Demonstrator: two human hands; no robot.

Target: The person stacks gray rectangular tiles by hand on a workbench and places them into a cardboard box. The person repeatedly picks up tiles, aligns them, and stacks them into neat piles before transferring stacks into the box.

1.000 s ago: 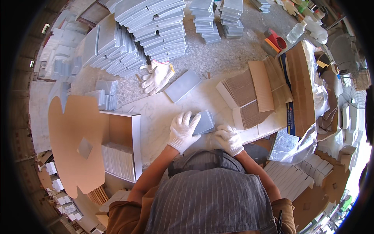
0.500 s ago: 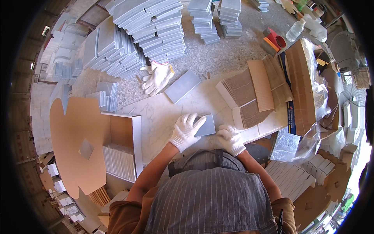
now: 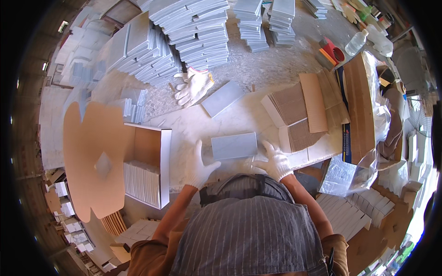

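A grey rectangular tile (image 3: pixel 234 146) lies flat on the pale marbled work slab (image 3: pixel 184 125), right in front of me. Just left of the tile is my left hand (image 3: pixel 200 164) in a white knit glove, thumb and fingers spread, holding nothing. My right hand (image 3: pixel 275 162), gloved the same way, is open close to the tile's right end, its thumb toward the tile's lower corner; whether it touches is unclear. Farther back a second grey tile (image 3: pixel 223 99) lies at a slant. An open white box (image 3: pixel 165 170) on the left contains a row of upright thin pieces.
Behind the slab rise tall stacks of grey tiles (image 3: pixel 198 34). Loose white gloves (image 3: pixel 194 87) lie before them. Folded corrugated cardboard (image 3: pixel 299 110) and a larger carton (image 3: pixel 359 106) occupy the right. A red tape dispenser (image 3: pixel 332 51) and a clear bottle (image 3: pixel 357 43) stand far right.
My left hand has come off the tile to its left and spread open. My right hand has opened from a curl. The tile now lies fully uncovered, long side across. The whole view has shifted slightly.
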